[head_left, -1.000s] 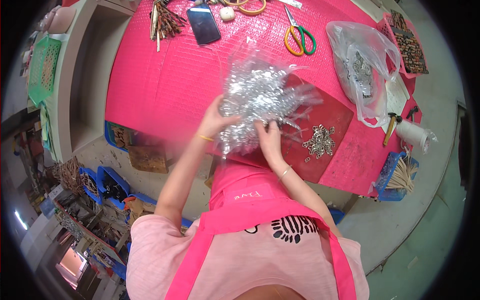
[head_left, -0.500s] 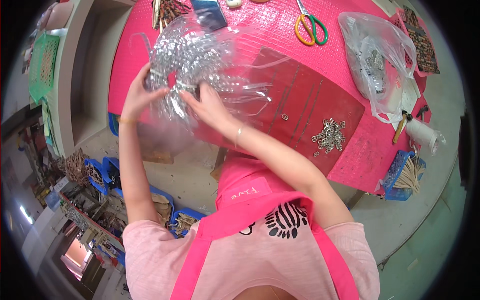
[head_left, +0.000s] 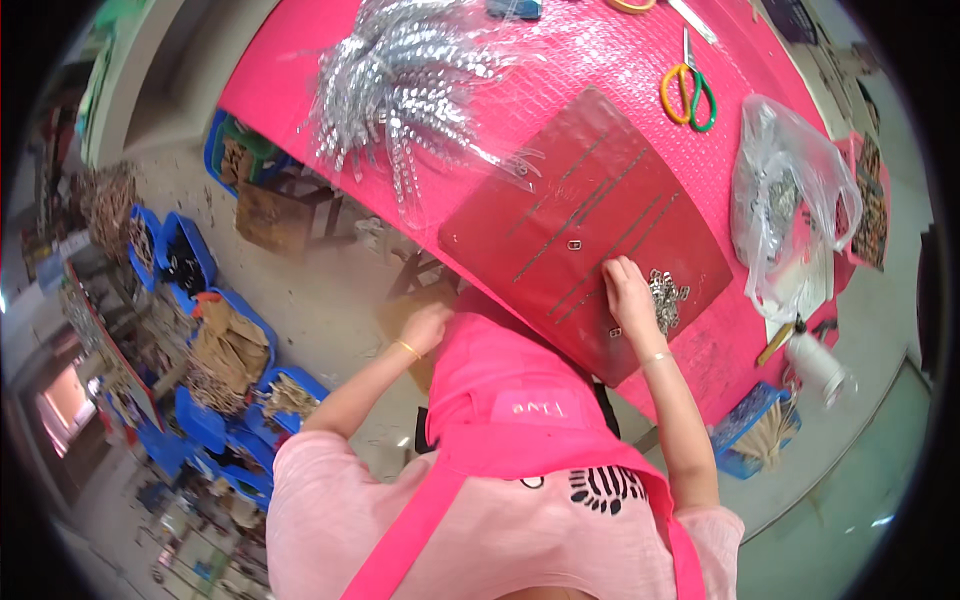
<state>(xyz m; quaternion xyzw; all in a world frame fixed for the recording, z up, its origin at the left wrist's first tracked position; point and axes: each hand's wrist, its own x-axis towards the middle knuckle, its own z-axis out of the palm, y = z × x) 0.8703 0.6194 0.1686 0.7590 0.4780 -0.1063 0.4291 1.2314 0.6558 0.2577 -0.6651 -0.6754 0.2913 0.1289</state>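
Observation:
My right hand (head_left: 630, 298) is over the dark red board (head_left: 545, 205), its fingers drawn together; what they hold, if anything, is hidden. Right beside it lies a pile of small silver metal buckles (head_left: 664, 298), partly covered by the hand. A single buckle (head_left: 574, 245) rests farther left on the board, and another buckle (head_left: 615, 332) lies near my wrist. Down by the pink apron, off the table's near edge, is my left hand (head_left: 428, 328), its fingers mostly out of sight. A bundle of shiny silver strips (head_left: 400, 85) is spread on the table's left part, touched by neither hand.
Scissors (head_left: 688, 92) with yellow and green handles lie beyond the board. On the right are a clear plastic bag (head_left: 790, 200), a white thread spool (head_left: 815, 365) and a blue basket (head_left: 735, 462). Blue bins (head_left: 186, 262) and a wooden stool (head_left: 275, 222) stand left below the table.
Both hands have let go of the silver strip bundle. My left hand has dropped to beside the apron, and my right hand has moved right to the buckle pile. The view has shifted.

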